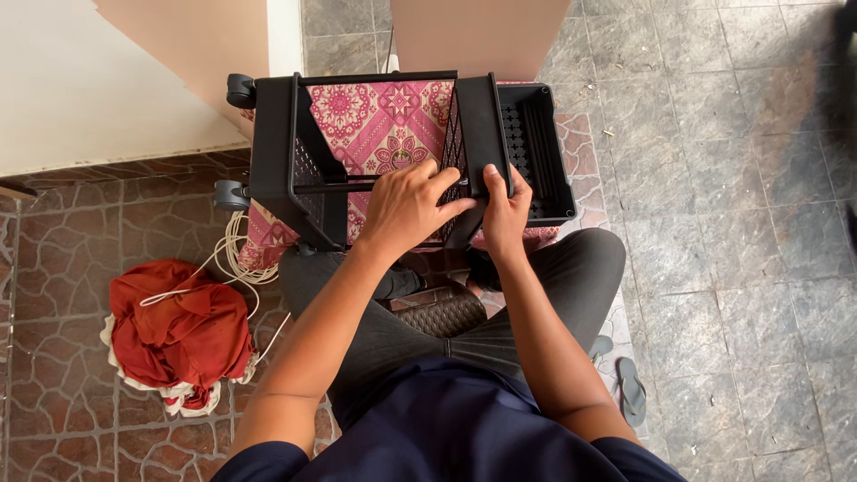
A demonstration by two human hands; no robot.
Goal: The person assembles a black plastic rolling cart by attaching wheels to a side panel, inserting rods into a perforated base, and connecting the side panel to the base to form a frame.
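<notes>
A home floor: stone tiles, patterned mat, sandal.

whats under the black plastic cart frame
Under the black cart frame lies a pink patterned mat, seen through the open frame. The left hand and right hand cover part; the rest under the basket is mostly hidden.

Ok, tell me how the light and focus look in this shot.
Head view: even daylight, sharp across the left hand, right hand and black plastic cart; soft shadows under the cart; the white wall panel is washed out; slight wide-angle bending at the floor tiles.
</notes>
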